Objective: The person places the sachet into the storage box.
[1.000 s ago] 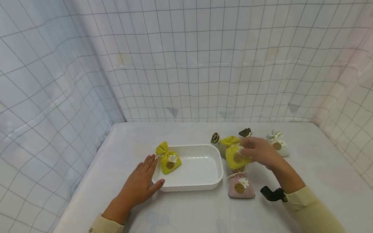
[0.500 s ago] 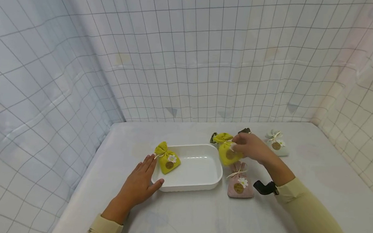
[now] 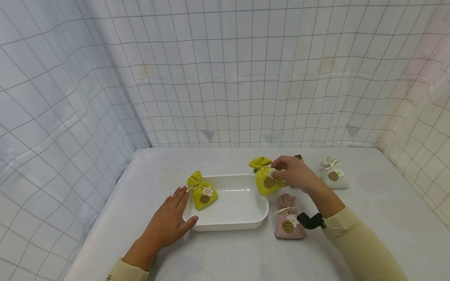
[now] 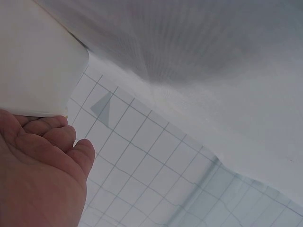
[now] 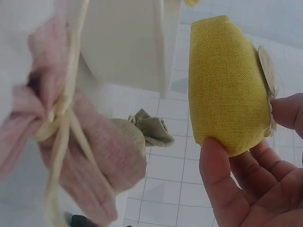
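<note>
A yellow drawstring sachet (image 3: 264, 181) with a daisy and a round tag hangs in my right hand (image 3: 296, 174), over the right rim of the white tray (image 3: 228, 226). In the right wrist view, the thumb and fingers pinch the sachet (image 5: 227, 85) clear of the table. My left hand (image 3: 169, 222) lies against the tray's left end, fingers nearly straight along its rim and the thumb over the front corner. In the left wrist view, the hand's (image 4: 42, 165) fingertips touch the tray wall (image 4: 38, 61). Another yellow sachet (image 3: 203, 192) lies inside the tray at its left end.
A pink sachet (image 3: 290, 224) lies right of the tray, below my right forearm. Farther right and back is a pale sachet (image 3: 334, 176). A brown sachet top (image 3: 298, 157) shows behind my right hand. An olive-beige sachet (image 5: 130, 137) shows in the right wrist view.
My right hand has carried the yellow sachet leftward and slightly up, from above the other sachets to the tray's right rim. The left hand has stayed in place.
</note>
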The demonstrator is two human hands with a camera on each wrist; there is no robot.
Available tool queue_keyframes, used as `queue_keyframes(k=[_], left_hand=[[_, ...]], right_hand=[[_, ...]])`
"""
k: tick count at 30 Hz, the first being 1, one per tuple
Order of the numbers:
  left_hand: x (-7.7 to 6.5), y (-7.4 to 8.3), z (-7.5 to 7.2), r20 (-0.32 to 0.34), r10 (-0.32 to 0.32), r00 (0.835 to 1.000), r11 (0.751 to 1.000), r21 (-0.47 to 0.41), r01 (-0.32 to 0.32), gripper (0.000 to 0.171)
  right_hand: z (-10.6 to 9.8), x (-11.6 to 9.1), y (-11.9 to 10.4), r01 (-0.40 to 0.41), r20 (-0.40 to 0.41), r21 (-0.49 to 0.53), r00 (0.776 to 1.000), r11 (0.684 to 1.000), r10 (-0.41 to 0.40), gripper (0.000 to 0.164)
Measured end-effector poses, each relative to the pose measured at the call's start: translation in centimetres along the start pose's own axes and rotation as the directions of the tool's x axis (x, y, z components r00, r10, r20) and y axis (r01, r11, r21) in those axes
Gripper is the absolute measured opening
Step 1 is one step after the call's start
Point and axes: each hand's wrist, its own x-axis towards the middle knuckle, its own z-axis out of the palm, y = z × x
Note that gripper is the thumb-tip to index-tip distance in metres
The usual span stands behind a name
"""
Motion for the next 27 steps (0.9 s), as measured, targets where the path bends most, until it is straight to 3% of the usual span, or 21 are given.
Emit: queue_keyframes(k=[27], left_hand=[[0.0, 0.2, -0.1, 0.004, -0.018, 1.0, 1.0, -0.011, 0.018, 0.083]], right_hand=[[3.1, 3.4, -2.3, 0.052, 0.077, 0.061, 0.995, 0.997, -0.056, 0.027]])
